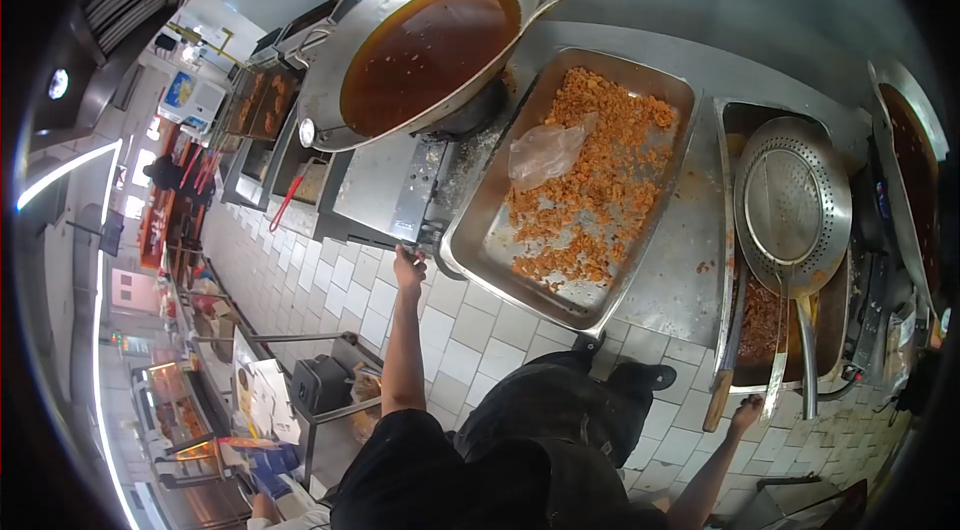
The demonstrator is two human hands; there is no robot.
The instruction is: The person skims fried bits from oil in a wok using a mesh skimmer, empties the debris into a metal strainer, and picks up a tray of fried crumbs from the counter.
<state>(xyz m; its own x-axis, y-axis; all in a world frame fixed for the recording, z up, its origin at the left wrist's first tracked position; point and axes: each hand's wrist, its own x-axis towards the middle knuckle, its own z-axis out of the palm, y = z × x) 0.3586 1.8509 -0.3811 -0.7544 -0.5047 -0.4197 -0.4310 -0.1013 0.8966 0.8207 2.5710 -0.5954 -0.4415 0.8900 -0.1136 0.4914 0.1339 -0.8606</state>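
My left hand is at the front edge of the stove, beside a black knob. Its fingers are partly spread, with no object between them. Low on the right, my right hand has its fingers curled, close to the end of a flat metal handle; whether it grips anything is unclear. A perforated strainer lies across a deep metal pan holding dark crumbs. Between my hands, a steel tray contains orange-brown crumbly food and a crumpled clear plastic bag.
A large wok of reddish-brown oil stands on the burner ahead. A wooden-handled tool leans at the pan. Another pan is at far right. Behind on the left are a metal cart and a red-handled basket. White tiles cover the floor.
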